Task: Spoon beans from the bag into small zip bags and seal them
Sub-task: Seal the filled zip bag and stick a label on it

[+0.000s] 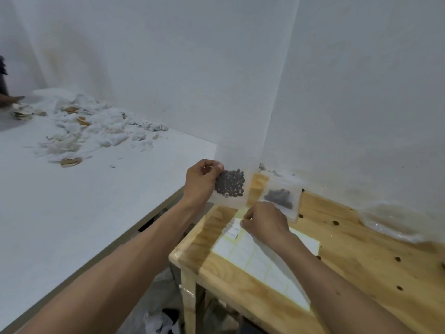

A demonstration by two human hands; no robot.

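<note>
My left hand pinches the upper left corner of a small clear zip bag filled with dark beans, held upright above the wooden table's far left corner. My right hand pinches a small white label at the edge of a white sticker sheet lying on the wooden table. A second small zip bag with beans leans against the wall behind my right hand. A large clear plastic bag lies at the wall to the right.
Loose dark beans are scattered on the wooden table. A white table to the left carries crumpled white plastic and brown scraps. Another person's hand shows at the far left edge. White walls meet in a corner behind the bags.
</note>
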